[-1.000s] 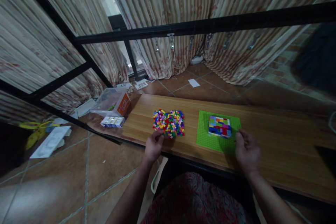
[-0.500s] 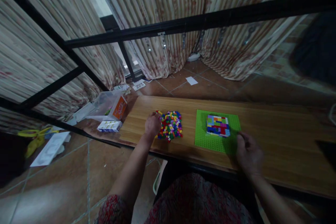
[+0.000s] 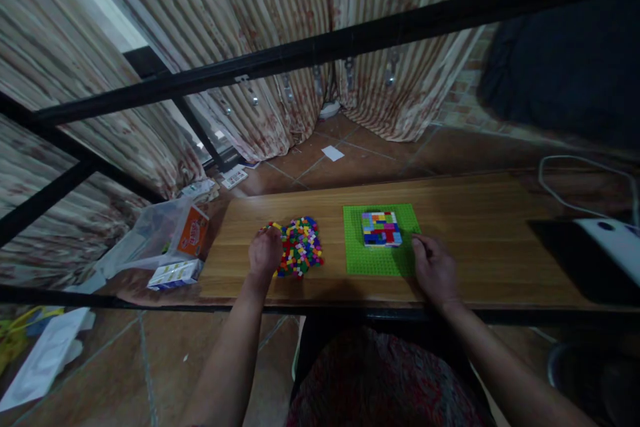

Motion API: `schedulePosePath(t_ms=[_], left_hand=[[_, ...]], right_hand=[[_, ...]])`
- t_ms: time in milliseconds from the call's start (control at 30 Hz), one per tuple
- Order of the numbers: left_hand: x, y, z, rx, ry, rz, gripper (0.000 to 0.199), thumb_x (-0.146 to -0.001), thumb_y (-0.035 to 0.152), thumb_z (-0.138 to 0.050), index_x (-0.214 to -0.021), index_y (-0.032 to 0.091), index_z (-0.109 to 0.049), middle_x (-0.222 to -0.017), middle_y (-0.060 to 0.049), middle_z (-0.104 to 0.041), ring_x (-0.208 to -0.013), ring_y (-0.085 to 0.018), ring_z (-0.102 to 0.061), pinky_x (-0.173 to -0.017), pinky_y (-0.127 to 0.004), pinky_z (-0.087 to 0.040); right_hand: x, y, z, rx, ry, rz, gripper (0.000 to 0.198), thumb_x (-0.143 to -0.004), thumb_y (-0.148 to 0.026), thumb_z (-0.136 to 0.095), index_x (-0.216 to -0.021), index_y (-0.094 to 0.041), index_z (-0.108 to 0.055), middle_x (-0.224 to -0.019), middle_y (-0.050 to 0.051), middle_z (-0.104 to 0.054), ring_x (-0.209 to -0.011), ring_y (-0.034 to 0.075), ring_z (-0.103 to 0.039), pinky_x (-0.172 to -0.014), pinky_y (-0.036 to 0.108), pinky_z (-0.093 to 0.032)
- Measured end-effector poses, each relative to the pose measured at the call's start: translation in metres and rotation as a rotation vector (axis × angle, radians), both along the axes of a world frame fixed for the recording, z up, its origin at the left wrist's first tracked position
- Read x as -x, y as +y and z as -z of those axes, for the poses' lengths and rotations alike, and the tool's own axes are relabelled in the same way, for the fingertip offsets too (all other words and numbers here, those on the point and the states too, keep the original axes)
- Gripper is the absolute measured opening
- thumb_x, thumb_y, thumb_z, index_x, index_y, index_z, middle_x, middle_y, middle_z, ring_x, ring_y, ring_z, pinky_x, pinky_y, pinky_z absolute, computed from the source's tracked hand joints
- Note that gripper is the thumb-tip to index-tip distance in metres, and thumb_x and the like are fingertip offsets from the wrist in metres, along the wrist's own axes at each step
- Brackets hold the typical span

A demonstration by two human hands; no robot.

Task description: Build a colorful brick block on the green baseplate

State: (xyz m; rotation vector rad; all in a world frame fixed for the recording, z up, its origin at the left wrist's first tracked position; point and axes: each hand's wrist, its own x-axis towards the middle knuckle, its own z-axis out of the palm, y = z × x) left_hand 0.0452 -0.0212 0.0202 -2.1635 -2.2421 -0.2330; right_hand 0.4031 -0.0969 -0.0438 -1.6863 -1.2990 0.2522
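Note:
My left hand (image 3: 265, 251) is at the left edge of a loose pile of small multicoloured toy bricks (image 3: 303, 247), its fingers curled down and touching the bricks there. Its fingertips are hidden, so what they hold cannot be made out. A green studded baseplate (image 3: 355, 257) lies to the right of the pile. On it sits a squarish block of joined coloured bricks (image 3: 381, 229). At the baseplate's right edge is my right hand (image 3: 436, 269), thumb and forefinger pinched together. Anything between those fingers is too small to tell.
Both hands are over a long wooden bench top (image 3: 480, 233). A black-and-white flat object (image 3: 590, 257) and a white cable (image 3: 555, 190) lie at its right end. Left of the bench are a clear plastic bag with an orange label (image 3: 193, 230) and a small box (image 3: 175, 275). A black metal rail (image 3: 300, 50) crosses behind.
The view has swung to the right, so the bench and everything on it appear further left. Both hands keep nearly the same places beside the pile and the baseplate.

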Motion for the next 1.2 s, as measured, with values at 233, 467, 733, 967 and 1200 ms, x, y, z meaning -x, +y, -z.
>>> schedulePosePath(t_ms=[233, 467, 733, 967, 1200], left_hand=[[0.011, 0.002, -0.001, -0.03, -0.091, -0.025, 0.024, -0.086, 0.019, -0.046, -0.096, 0.019, -0.068, -0.098, -0.009, -0.07, -0.092, -0.022, -0.063, -0.08, -0.029, -0.047], [0.02, -0.001, -0.001, 0.022, -0.11, 0.028, 0.022, -0.082, 0.021, -0.054, -0.098, 0.02, -0.068, -0.103, -0.009, -0.07, -0.096, -0.021, -0.063, -0.083, -0.029, -0.047], [0.01, 0.004, -0.003, 0.08, 0.051, 0.139, 0.019, -0.083, 0.017, -0.049, -0.09, 0.02, -0.067, -0.092, -0.01, -0.067, -0.094, -0.024, -0.061, -0.085, -0.031, -0.045], [0.007, 0.009, -0.009, 0.126, 0.058, 0.148, 0.018, -0.083, 0.016, -0.049, -0.088, 0.02, -0.066, -0.093, -0.01, -0.068, -0.094, -0.024, -0.062, -0.083, -0.032, -0.046], [-0.003, -0.003, -0.012, -0.012, -0.431, 0.048, 0.023, -0.084, 0.019, -0.05, -0.102, 0.017, -0.064, -0.091, -0.007, -0.069, -0.088, -0.02, -0.064, -0.082, -0.031, -0.049]], right_hand=[[-0.001, -0.001, -0.001, -0.005, -0.019, -0.002, 0.041, -0.092, -0.049, -0.04, -0.093, -0.018, -0.067, -0.093, 0.011, -0.068, -0.087, 0.023, -0.063, -0.082, 0.037, -0.049], [-0.002, -0.001, 0.002, 0.005, -0.029, -0.016, 0.042, -0.091, -0.05, -0.041, -0.09, -0.017, -0.067, -0.09, 0.011, -0.068, -0.085, 0.023, -0.063, -0.08, 0.037, -0.049], [-0.002, -0.001, 0.003, -0.008, -0.065, -0.035, 0.04, -0.091, -0.049, -0.042, -0.09, -0.018, -0.067, -0.089, 0.01, -0.068, -0.084, 0.023, -0.064, -0.079, 0.037, -0.05], [-0.001, 0.0, 0.003, -0.018, -0.054, -0.039, 0.038, -0.091, -0.046, -0.042, -0.09, -0.018, -0.067, -0.09, 0.01, -0.069, -0.083, 0.022, -0.064, -0.079, 0.036, -0.05], [0.0, 0.001, 0.002, -0.024, -0.05, -0.036, 0.037, -0.091, -0.047, -0.042, -0.089, -0.019, -0.067, -0.09, 0.01, -0.069, -0.083, 0.023, -0.064, -0.079, 0.037, -0.05]])
